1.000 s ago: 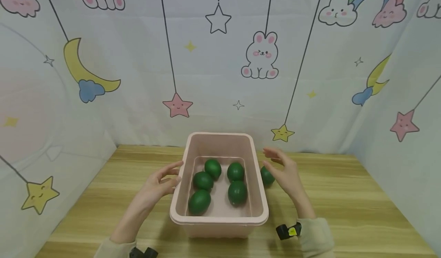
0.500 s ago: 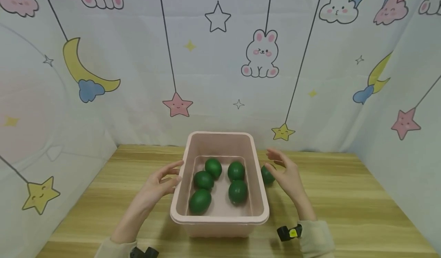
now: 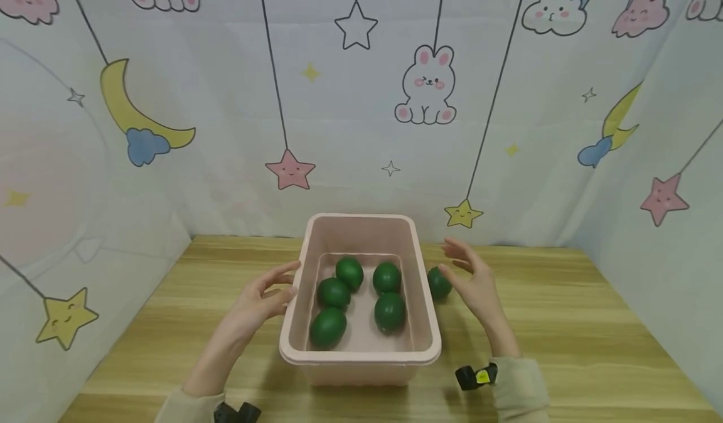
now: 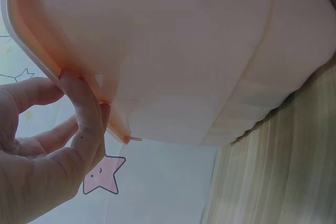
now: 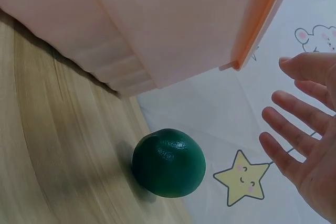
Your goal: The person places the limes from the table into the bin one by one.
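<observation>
A pale pink plastic box point(image 3: 361, 359) stands on the table with several glossy, dark green, lime-like fruits point(image 3: 390, 312) in it. At its left side my left hand point(image 3: 257, 304) touches the outside of the rim with thumb and fingertips; the left wrist view shows these fingers point(image 4: 84, 114) bent under the rim. Another lime-like green fruit point(image 5: 169, 163) lies on the table just right of the box. Above and beside it is my right hand point(image 3: 474, 285), fingers spread and loosely bent, holding nothing. In the head view this hand partly covers that fruit.
The wooden table point(image 3: 576, 335) extends on both sides of the box. A white cloth point(image 3: 350, 128) printed with stars, moons and rabbits hangs behind it and at both sides. Each wrist carries a small black camera point(image 3: 469, 378).
My right hand has shifted slightly right, away from the box, leaving more of the outside fruit visible. The left hand has stayed at the rim, and the box contents have not moved.
</observation>
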### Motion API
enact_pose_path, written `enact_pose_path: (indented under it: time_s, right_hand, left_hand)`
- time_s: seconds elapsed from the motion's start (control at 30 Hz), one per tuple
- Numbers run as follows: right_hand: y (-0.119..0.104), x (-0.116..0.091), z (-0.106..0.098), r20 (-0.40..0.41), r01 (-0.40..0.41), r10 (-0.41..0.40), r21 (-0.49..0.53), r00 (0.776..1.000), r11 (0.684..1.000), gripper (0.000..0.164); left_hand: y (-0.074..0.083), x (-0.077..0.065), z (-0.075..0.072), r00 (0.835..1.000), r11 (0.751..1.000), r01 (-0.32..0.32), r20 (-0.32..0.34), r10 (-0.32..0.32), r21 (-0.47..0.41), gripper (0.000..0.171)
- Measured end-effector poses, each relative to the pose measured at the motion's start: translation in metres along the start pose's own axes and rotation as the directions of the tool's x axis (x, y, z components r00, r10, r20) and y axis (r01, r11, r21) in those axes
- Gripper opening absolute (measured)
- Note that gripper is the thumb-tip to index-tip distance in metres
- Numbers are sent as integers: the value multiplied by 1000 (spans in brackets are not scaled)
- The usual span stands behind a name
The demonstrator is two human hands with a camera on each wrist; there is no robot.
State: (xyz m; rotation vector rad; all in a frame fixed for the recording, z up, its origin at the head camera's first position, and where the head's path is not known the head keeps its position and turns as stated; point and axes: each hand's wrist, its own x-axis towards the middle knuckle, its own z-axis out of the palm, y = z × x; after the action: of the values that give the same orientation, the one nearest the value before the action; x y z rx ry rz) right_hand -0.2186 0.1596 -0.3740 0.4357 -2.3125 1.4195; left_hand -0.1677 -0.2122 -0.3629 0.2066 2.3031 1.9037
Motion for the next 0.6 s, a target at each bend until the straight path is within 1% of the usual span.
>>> enact_pose_path:
  time_s: [0.2,0.27,0.43,0.53,0.6]
  right_hand:
    - [32,6,4,-6,-18,18,-17,1000,1000,50]
    - [38,7,5,-3,-21,21,-12,1000,1000,50]
    - [45,8,7,12,-39,38,31,999,999,51]
    - [42,8,8,33,-79,78,45,996,996,53]
    - [45,8,10,45,-98,96,41,994,994,55]
  left_hand:
    - [-1,0,0,1000,1000,3,5,-3,2,55]
    - [-1,1,0,1000,1000,7,4,-7,0,55]
    - [-1,1,0,1000,1000,3,5,-2,-3,55]
    - [-1,0,0,1000,1000,-3,5,3,-2,56]
    - [0,0,0,1000,1000,-3,5,3,0,55]
